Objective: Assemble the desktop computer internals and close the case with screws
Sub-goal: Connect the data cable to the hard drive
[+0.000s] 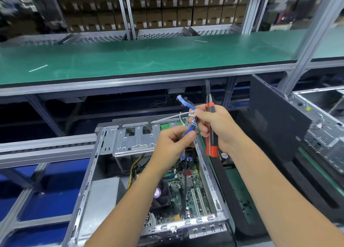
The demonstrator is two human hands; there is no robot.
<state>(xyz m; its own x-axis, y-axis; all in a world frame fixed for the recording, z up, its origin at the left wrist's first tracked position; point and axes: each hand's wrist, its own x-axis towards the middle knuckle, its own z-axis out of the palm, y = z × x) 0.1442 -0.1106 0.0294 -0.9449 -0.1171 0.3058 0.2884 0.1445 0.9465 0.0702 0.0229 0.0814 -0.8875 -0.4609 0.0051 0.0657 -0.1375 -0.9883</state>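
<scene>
An open desktop case [87, 181] lies in front of me with its motherboard [188, 191] and metal drive cage [134, 140] exposed. Above it my left hand [173, 144] pinches a folded blue cable [190, 123] bound by a white zip tie [167, 117]. My right hand [214, 123] grips red-and-black pliers [211, 135] upright, while its thumb and forefinger pinch the upper part of the blue cable at the tie. The cable's lower end drops behind my left hand into the case.
A black side panel [277, 120] leans to the right of the case, with another open case [323, 127] beyond it. A green bench top [149, 58] runs across behind, and shelves of cardboard boxes [186, 12] stand further back. Small screws [245, 204] lie on a green mat at right.
</scene>
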